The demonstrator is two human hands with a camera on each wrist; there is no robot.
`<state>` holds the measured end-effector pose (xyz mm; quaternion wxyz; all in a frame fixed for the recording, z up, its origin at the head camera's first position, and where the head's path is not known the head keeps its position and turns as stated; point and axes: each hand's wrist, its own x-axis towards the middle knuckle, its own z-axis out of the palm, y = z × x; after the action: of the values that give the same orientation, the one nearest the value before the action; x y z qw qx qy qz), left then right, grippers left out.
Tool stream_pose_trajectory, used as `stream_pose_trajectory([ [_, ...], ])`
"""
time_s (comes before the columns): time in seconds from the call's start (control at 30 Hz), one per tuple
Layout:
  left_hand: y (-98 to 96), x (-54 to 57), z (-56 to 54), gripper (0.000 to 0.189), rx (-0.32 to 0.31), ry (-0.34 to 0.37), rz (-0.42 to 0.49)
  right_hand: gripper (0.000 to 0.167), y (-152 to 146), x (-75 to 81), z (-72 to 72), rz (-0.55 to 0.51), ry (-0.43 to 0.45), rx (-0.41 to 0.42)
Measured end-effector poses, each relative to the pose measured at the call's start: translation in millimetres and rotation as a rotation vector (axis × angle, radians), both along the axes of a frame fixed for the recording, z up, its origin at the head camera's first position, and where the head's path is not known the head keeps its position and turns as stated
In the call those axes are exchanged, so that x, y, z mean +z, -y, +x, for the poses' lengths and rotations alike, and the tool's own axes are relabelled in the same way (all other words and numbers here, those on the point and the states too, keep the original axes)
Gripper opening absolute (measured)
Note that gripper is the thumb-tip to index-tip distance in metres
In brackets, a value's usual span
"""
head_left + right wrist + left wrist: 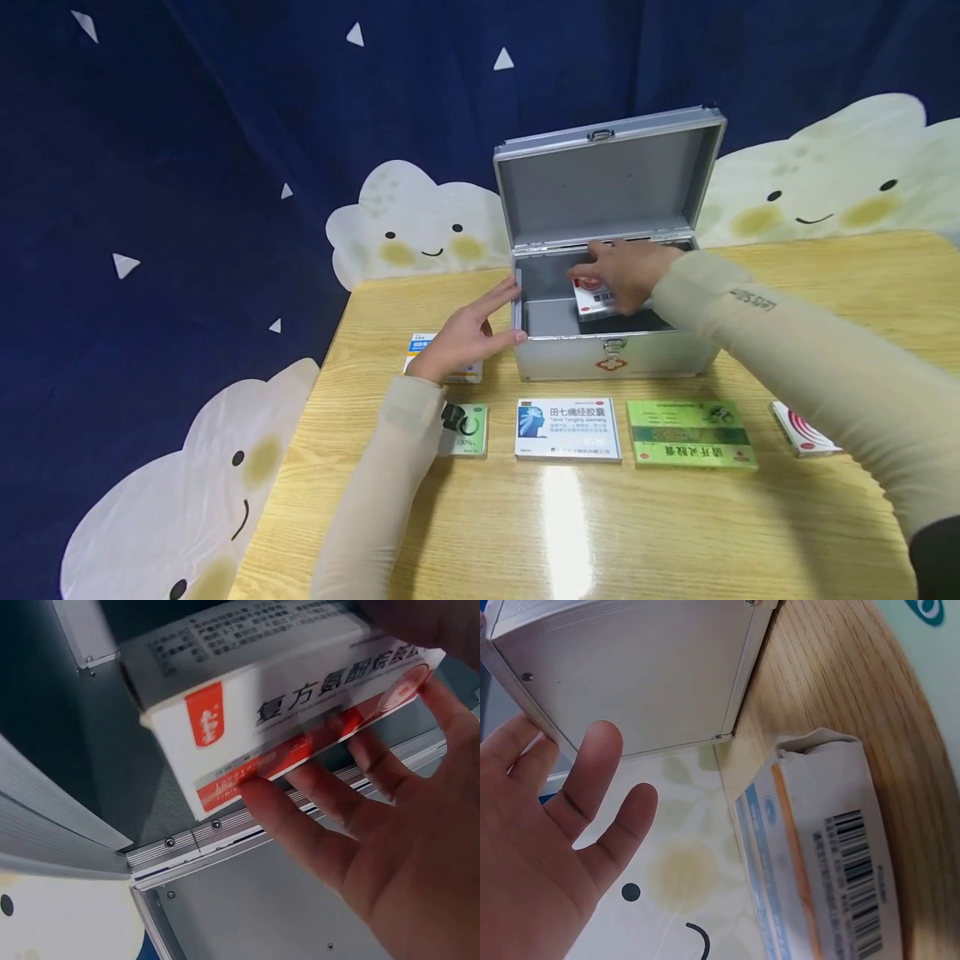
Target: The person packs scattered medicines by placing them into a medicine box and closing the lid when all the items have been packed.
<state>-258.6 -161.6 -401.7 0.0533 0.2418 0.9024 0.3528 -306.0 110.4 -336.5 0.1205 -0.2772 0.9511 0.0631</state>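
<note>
A silver metal case (558,360) with a red cross emblem stands on the table, its lid (607,187) raised. Inside it, my right hand (630,271) grips a white and red medicine box (300,712) between thumb and fingers. The box's red logo and printed front show in the right wrist view. My left hand (476,329) rests its spread fingers against the case's left side. Below that hand lies a white and blue medicine box (840,847), partly hidden by it in the head view.
Along the front lie a green and white box (471,432), a white box with a blue head picture (568,429), a green box (692,433) and a white box with red rings (802,429), partly behind the right sleeve. A dark blue curtain (420,100) hangs behind.
</note>
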Motion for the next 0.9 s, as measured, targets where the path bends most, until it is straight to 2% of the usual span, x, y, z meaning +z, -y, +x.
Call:
stream_pose_trajectory([
  [0.27, 1.3, -1.3, 0.8, 0.073, -0.003, -0.004, -0.014, 0.091, -1.5, -2.5, -1.7, 0.006, -0.002, 0.017],
  [0.57, 2.5, 0.4, 1.0, 0.072, -0.005, -0.005, 0.0, 0.079, -1.7, -2.6, -5.3, 0.039, -0.033, 0.061],
  [0.9, 1.0, 2.5, -0.3, 0.074, -0.008, 0.0, -0.021, 0.076, -2.8, -5.4, -2.1, 0.096, -0.075, 0.09],
])
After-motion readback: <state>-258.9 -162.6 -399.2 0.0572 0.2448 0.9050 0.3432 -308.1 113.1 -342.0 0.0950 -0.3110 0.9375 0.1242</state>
